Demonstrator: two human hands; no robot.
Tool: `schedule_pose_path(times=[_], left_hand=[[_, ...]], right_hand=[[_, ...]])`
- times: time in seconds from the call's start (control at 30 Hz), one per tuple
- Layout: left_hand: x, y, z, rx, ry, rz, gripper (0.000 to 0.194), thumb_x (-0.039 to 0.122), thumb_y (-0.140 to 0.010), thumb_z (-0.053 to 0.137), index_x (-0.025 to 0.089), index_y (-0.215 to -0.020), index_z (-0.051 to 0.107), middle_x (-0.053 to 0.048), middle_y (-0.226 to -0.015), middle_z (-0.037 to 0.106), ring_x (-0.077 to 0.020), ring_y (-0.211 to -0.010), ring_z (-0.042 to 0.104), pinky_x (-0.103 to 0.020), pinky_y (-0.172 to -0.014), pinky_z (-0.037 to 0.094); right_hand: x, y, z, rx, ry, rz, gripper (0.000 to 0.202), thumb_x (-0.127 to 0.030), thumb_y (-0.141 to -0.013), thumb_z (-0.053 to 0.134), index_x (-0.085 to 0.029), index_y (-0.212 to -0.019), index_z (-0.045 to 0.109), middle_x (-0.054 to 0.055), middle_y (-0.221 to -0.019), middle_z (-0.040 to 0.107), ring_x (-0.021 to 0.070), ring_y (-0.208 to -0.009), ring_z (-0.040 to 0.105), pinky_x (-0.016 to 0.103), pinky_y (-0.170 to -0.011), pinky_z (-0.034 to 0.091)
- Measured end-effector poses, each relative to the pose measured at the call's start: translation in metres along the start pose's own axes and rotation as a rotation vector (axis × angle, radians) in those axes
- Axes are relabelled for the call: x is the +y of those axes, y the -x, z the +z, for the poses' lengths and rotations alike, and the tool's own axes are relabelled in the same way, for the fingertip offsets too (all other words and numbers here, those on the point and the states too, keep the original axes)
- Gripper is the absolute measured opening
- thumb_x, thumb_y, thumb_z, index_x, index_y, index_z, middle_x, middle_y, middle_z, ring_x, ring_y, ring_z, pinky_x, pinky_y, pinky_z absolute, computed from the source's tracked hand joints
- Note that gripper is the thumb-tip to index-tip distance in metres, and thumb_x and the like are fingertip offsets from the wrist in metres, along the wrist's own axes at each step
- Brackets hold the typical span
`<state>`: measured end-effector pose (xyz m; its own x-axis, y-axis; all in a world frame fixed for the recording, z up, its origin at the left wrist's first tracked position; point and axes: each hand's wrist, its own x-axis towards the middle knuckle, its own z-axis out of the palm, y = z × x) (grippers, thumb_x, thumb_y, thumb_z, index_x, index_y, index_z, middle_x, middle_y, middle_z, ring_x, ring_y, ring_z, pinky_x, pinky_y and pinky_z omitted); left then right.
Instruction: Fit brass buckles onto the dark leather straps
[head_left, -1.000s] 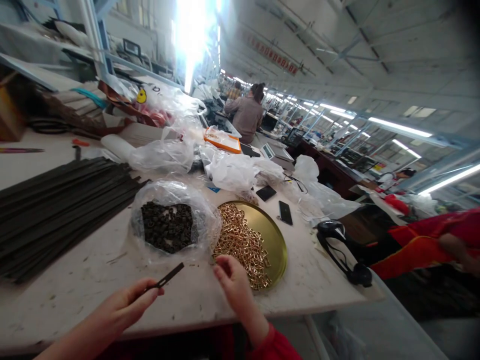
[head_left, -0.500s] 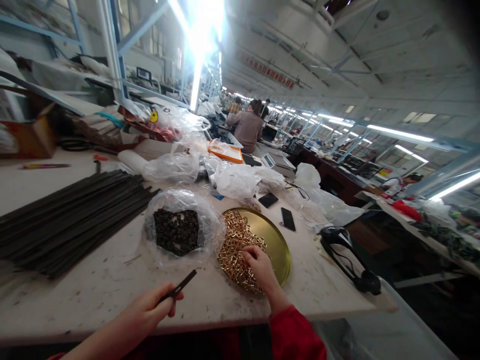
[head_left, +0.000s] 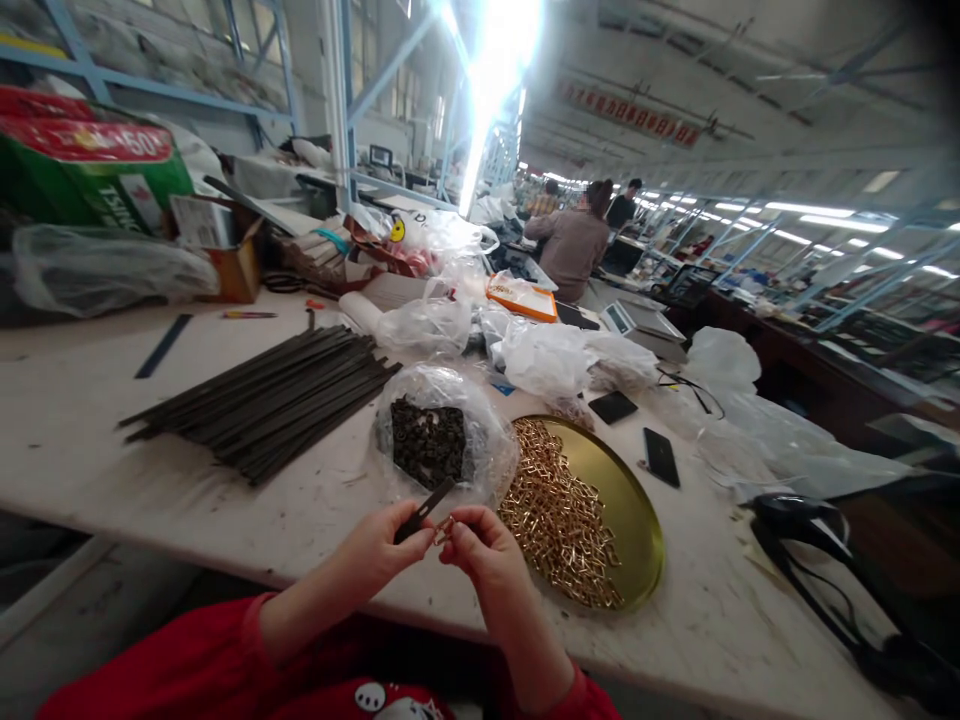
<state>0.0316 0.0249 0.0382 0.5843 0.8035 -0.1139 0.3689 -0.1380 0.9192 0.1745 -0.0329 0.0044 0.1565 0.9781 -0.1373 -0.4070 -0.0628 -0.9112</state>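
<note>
A short dark strap (head_left: 435, 500) with a slot near its end is pinched in my left hand (head_left: 390, 545), its tip pointing up and right. My right hand (head_left: 484, 548) holds a small gold buckle (head_left: 444, 530) between thumb and fingertips, close beside the strap. Both hands are together in front of a clear plastic bag (head_left: 491, 440) that holds dark small pieces (head_left: 427, 440). To the right, a round gold tray (head_left: 637, 520) carries a heap of gold buckles (head_left: 559, 520). Many long dark strips (head_left: 262, 400) lie in a pile at the left.
Two phones, one of them (head_left: 661, 457) beside the tray, lie on the table (head_left: 315, 540). A black device (head_left: 817, 570) stands at the right edge. Plastic bags (head_left: 540, 355) and an orange-edged box (head_left: 521, 297) are behind. A person (head_left: 574, 245) is farther back.
My right hand has left the buckle heap with a gold buckle and come beside my left hand. The left hand has brought the strap up and inward. The view has turned left.
</note>
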Motion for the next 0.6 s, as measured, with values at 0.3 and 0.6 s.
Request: schedule_pose_path(times=[0.3,0.6], left_hand=[[-0.007,-0.001,0.003,0.089,0.011,0.066,0.010,0.029,-0.068,0.048,0.019,-0.070,0.050,0.002,-0.065,0.057,-0.0159,-0.065,0.054,-0.026,-0.062,0.044],[-0.009,0.005,-0.002,0.113,0.184,-0.038,0.023,0.038,-0.071,0.053,0.017,-0.080,0.054,0.002,-0.069,0.057,-0.0154,-0.068,0.053,-0.025,-0.063,0.044]], right_hand=[[0.007,0.004,0.012,0.028,0.175,-0.140,0.023,-0.039,-0.069,0.069,-0.018,-0.067,0.058,-0.002,-0.068,0.056,0.0117,-0.067,0.051,0.025,-0.067,0.041],[0.018,0.001,0.022,0.129,0.091,-0.105,0.029,-0.038,-0.064,0.073,-0.020,-0.076,0.054,-0.003,-0.066,0.058,0.0118,-0.062,0.054,0.025,-0.062,0.044]])
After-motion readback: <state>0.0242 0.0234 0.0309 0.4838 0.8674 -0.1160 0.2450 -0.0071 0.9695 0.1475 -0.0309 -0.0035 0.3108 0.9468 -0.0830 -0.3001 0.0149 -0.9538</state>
